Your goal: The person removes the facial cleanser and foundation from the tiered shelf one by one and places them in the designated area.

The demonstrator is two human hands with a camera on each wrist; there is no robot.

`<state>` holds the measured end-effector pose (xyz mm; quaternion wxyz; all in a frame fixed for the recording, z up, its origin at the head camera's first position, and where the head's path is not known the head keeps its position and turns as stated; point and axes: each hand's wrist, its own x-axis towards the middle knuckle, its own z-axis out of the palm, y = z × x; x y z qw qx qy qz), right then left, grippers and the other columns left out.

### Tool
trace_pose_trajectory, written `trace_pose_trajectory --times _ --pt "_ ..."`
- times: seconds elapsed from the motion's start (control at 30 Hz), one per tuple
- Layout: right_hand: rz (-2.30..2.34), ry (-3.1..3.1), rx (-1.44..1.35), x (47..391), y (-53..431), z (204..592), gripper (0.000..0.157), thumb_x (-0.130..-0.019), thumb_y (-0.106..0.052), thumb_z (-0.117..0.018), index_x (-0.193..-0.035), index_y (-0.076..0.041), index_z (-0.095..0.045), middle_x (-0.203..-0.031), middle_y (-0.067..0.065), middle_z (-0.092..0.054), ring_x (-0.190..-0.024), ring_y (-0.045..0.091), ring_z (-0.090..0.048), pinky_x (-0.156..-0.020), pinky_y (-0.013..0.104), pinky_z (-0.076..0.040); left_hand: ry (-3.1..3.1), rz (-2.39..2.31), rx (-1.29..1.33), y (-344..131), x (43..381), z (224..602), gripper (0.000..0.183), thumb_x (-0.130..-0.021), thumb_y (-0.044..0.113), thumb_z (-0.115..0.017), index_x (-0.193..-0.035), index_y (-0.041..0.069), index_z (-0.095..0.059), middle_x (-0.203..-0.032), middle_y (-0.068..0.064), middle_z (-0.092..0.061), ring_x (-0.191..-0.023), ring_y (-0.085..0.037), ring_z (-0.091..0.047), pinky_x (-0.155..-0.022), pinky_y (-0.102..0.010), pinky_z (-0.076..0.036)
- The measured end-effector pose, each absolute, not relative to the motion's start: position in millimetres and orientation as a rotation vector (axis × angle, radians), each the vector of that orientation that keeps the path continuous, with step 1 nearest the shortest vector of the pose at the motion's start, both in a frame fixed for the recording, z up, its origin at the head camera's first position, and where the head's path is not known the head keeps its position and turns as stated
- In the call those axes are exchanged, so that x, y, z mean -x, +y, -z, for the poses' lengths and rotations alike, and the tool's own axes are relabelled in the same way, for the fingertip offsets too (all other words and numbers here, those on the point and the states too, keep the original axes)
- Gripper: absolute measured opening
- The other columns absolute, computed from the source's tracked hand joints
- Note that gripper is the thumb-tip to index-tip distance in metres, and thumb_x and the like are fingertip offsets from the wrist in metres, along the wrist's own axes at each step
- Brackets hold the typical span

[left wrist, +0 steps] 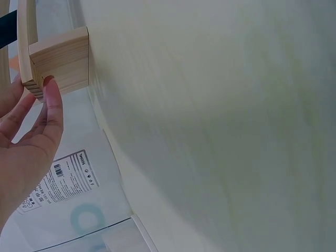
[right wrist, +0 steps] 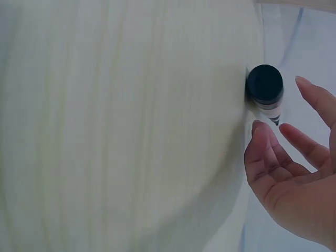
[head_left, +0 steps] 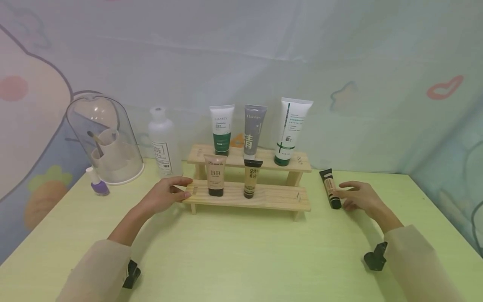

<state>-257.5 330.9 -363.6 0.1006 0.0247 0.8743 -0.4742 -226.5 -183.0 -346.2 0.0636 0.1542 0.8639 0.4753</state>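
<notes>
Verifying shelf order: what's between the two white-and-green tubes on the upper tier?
A grey tube, standing on the upper tier; the head view shows it.

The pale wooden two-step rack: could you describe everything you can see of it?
The pale wooden two-step rack has two flat, grained planks on short legs, the rear one higher; I cannot tell whether they are joined. It stands on the pale green table. On its rear step stand a small white-green tube, a grey tube and a large white-green tube; on its front step, a beige black-capped tube and a black-ended gold tube. The person's bare left hand grips the front step's left end.
</notes>
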Motion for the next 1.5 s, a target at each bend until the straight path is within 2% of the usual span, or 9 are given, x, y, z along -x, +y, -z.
trace_pose_trajectory --times 0.23,0.53,0.7,0.83,1.13,1.5 --pt "1.279 2.672 0.056 246.0 332.3 345.6 0.071 -0.085 -0.034 -0.064 -0.131 0.011 -0.037 -0.096 0.019 -0.059 -0.073 0.026 -0.059 -0.068 0.034 -0.054 2.620 -1.427 -0.470 -182.8 225.4 345.5 0.042 -0.089 0.005 -0.058 -0.126 -0.012 -0.046 -0.127 -0.027 -0.047 -0.099 -0.033 -0.057 -0.077 -0.034 -0.052" --pt "1.243 2.698 0.264 238.5 318.5 319.6 0.061 -0.086 -0.035 -0.063 -0.129 0.003 -0.043 -0.099 0.016 -0.059 -0.081 0.027 -0.059 -0.070 0.033 -0.053 2.629 -1.404 -0.464 -182.2 223.7 343.0 0.042 -0.089 0.007 -0.058 -0.126 -0.012 -0.046 -0.128 -0.027 -0.046 -0.101 -0.034 -0.057 -0.079 -0.036 -0.052" --pt "1.299 2.626 0.382 237.5 292.9 306.1 0.055 -0.086 -0.030 -0.064 -0.127 0.001 -0.046 -0.107 0.019 -0.059 -0.086 0.027 -0.061 -0.074 0.039 -0.053 2.634 -1.393 -0.458 -182.6 224.2 343.1 0.042 -0.089 0.007 -0.058 -0.125 -0.011 -0.046 -0.127 -0.026 -0.047 -0.100 -0.034 -0.057 -0.078 -0.036 -0.052" --pt "1.371 2.521 0.475 237.1 267.0 299.5 0.053 -0.085 -0.023 -0.066 -0.126 0.003 -0.046 -0.104 0.018 -0.059 -0.085 0.024 -0.060 -0.074 0.040 -0.053 2.631 -1.399 -0.471 -182.2 224.4 343.3 0.042 -0.089 0.006 -0.058 -0.125 -0.012 -0.046 -0.127 -0.027 -0.047 -0.099 -0.034 -0.057 -0.078 -0.036 -0.052" --pt "1.414 2.367 0.672 236.9 205.8 301.7 0.046 -0.085 -0.010 -0.064 -0.125 0.007 -0.048 -0.108 0.025 -0.058 -0.089 0.034 -0.061 -0.075 0.042 -0.053 2.619 -1.424 -0.486 -180.7 225.3 343.9 0.042 -0.089 0.005 -0.057 -0.125 -0.013 -0.046 -0.126 -0.028 -0.047 -0.100 -0.035 -0.057 -0.078 -0.036 -0.052" --pt "1.539 2.329 0.780 231.2 152.5 311.5 0.036 -0.082 -0.001 -0.064 -0.116 0.008 -0.055 -0.106 0.022 -0.060 -0.090 0.025 -0.061 -0.072 0.039 -0.055 2.622 -1.415 -0.487 -180.1 225.7 342.3 0.041 -0.089 0.003 -0.056 -0.125 -0.014 -0.046 -0.126 -0.028 -0.047 -0.101 -0.036 -0.056 -0.079 -0.035 -0.052"
